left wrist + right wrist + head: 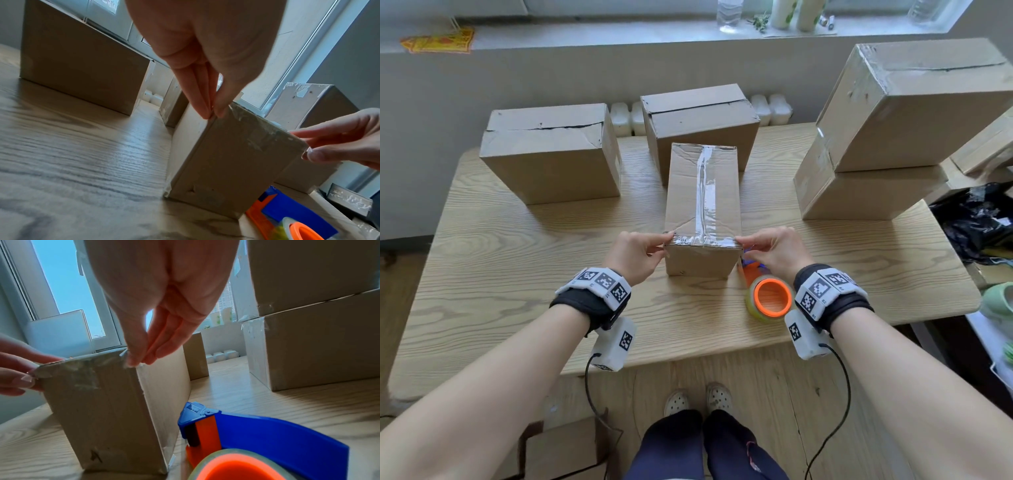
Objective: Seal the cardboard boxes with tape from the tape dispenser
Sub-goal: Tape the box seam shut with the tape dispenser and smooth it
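Observation:
A tall narrow cardboard box (702, 205) (236, 162) (98, 410) stands mid-table, with clear tape along its top seam and across its near top edge. My left hand (666, 241) (212, 113) pinches the near left top corner, thumb and straight fingers on the tape end. My right hand (743, 245) (139, 361) pinches the near right top corner the same way. Each hand also shows in the other wrist view, right hand (304, 144) and left hand (35, 371). The blue and orange tape dispenser (768, 298) (287, 214) (267, 434) lies on the table under my right wrist, touched by neither hand.
On the wooden table (517, 274) a wide box (551, 150) stands back left and another box (702, 116) sits behind the taped one. Two stacked boxes (893, 137) fill the right side. A black bag (976, 219) lies past the right edge.

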Demonstrator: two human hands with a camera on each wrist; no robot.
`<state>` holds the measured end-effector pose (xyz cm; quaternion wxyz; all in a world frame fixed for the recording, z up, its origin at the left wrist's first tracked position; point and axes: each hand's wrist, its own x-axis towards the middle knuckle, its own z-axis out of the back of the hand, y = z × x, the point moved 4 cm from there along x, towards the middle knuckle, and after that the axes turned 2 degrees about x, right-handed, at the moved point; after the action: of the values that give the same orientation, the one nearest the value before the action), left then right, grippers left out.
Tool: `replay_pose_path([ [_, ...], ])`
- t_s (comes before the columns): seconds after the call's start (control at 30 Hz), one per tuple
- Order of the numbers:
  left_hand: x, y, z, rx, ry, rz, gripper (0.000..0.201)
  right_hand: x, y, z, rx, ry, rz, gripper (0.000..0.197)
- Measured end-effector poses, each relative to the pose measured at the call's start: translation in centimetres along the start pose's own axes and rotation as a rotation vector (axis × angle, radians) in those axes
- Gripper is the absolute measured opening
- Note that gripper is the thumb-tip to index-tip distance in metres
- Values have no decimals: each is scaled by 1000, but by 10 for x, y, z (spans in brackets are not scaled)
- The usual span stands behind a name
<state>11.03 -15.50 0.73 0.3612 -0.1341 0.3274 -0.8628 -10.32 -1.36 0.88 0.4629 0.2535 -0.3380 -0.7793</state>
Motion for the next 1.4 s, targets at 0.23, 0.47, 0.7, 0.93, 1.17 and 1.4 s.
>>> replay_pose_path([
  [0.23, 9, 0, -3, 25, -46, 20, 21, -2, 3, -4, -47, -123, 65, 15],
  [0.47, 12, 3, -2, 32, -17, 25, 22, 1, 15, -27, -357, -35, 322, 48],
  [0.7, 12, 7, -1, 34, 3, 16, 21, 19, 38, -64, -377, 119, 390, 42],
  [0.93, 12, 4, -4, 62, -9, -1, 20, 20, 41, -70, -413, 58, 394, 36],
  [1.17, 11, -4, -2, 88, 1, 23, 21, 19, 39, -73, -419, 100, 382, 43],
  [1.4, 7, 10, 21, 167, -45, 41, 19, -3, 23, -42, -442, 108, 280, 52],
])
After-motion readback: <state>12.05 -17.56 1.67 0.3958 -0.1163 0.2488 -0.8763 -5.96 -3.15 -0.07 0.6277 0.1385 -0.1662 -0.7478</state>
